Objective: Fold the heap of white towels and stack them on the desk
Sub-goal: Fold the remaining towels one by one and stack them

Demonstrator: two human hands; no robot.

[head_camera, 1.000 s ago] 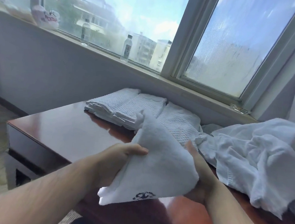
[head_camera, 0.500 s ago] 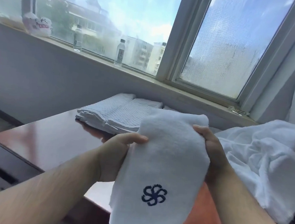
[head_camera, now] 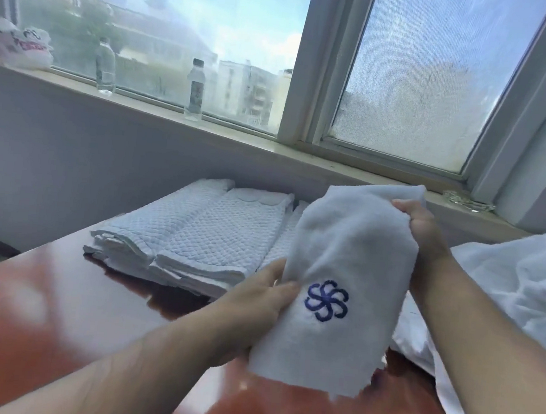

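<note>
**Left hand slid down the towel's edge**

Your left hand moved from the towel's top to its left edge beside the blue logo, clasping it with the thumb in front. Your right hand rose, clenching the top right corner. That suggests a fold half done. You held the towel upright above the desk's near edge; it was white, fluffy and narrow. Folded towels lay at the far edge, the heap at the right.

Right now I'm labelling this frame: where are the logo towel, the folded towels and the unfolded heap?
logo towel (head_camera: 351,240): head view, plain cloth above the logo.
folded towels (head_camera: 226,232): head view, top of the middle pile.
unfolded heap (head_camera: 523,271): head view, crumpled upper surface.
</note>
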